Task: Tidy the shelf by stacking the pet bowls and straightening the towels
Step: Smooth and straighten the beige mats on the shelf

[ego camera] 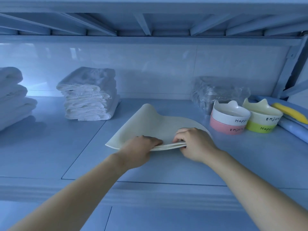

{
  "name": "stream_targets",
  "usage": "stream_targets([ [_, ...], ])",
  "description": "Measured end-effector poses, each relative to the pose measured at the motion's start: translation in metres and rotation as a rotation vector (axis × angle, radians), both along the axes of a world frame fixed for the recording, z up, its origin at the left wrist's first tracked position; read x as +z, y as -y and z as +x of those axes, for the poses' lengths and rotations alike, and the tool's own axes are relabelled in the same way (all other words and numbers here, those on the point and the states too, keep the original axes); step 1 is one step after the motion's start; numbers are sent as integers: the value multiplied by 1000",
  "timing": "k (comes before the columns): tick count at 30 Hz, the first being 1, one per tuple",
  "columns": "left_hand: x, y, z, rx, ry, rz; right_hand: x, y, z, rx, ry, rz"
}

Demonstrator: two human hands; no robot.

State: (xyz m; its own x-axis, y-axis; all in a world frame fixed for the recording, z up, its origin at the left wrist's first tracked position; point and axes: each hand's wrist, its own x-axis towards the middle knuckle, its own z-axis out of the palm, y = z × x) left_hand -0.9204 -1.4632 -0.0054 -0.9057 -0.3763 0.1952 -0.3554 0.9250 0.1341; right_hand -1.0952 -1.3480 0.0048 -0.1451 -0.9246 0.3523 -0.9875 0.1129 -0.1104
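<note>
On the blue shelf (pixel 50 155) the pet bowls (pixel 230 120) already stand in two stacks at the right. The towels (pixel 88 95) at the left look uneven, so probably they remain to be straightened. The left hand (pixel 140 150) and the right hand (pixel 195 144) both pinch the folded edge of a cream mat (pixel 150 124) in the middle.

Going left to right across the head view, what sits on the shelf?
White towel pile, stack of folded white cloths, cream flexible mat, white-on-pink ceramic bowl stack, cream-on-green ceramic bowl stack, yellow strip.

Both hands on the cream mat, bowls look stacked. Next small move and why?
Probably square the layers and press them flat: left hand and right hand pinch the cream mat at its near edge, where layers gape, and its far corner curls up.
</note>
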Motion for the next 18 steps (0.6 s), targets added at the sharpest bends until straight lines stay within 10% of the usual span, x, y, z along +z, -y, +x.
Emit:
stream_targets([
  [18, -1, 25, -4, 143, 0, 11, -15, 7, -12, 97, 298, 60],
])
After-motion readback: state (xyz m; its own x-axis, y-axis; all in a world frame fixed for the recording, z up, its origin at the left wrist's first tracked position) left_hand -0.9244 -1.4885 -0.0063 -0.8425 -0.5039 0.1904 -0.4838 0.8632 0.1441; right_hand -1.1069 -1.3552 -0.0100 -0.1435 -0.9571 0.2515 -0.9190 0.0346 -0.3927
